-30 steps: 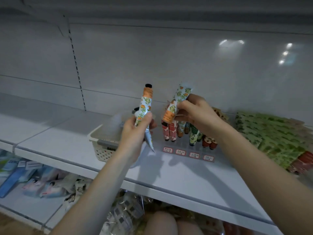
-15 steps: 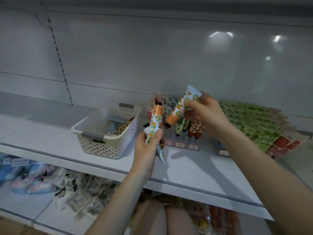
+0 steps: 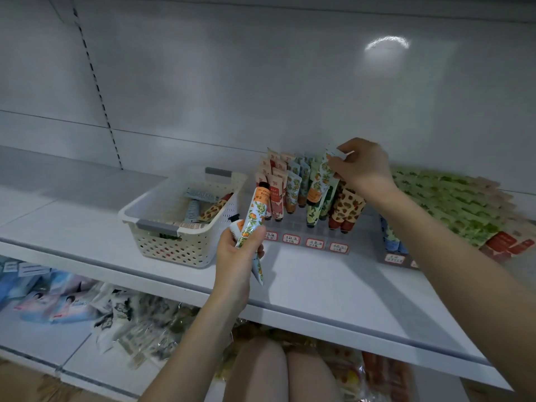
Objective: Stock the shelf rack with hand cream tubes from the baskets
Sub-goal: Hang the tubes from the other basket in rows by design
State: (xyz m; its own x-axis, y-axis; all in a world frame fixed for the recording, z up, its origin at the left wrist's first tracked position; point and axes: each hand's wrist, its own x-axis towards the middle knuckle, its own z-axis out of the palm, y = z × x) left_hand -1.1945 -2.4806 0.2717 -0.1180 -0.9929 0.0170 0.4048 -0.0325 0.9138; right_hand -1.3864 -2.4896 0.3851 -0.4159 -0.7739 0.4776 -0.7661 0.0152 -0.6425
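Since half a second ago, the right hand [image 3: 362,169] is swinging its tube from a slant to nearly upright and sinking it lower. Its fingers [image 3: 336,166] are pinching the flat crimped end of that orange-flowered tube [image 3: 319,184], with the cap pointing down. Whether the cap is already sitting in a slot is hidden by the tubes around it. Directly below those fingers the rack [image 3: 295,226] is carrying rows of standing tubes [image 3: 293,192], with price labels [image 3: 314,243] lining its front edge.

Lower and nearer the camera, the left hand [image 3: 237,256] is wrapping its fingers [image 3: 255,236] round two more tubes [image 3: 255,216]. One is pointing up with its black cap on top. The other is crossing behind it, its tail hanging below the palm. Just beyond the left knuckles, the basket [image 3: 127,213] is sitting on the shelf [image 3: 333,285] with a few loose tubes [image 3: 193,210] lying in it. Past the right wrist, green packets [image 3: 452,204] are fanning out.

The risk, as I judge it, is lying in the crowding. With neighbours pressing close on both sides, a skewed entry could be toppling them or dropping the tube into the wrong row. The left hand's second tube looks less firmly held and could be slipping free.
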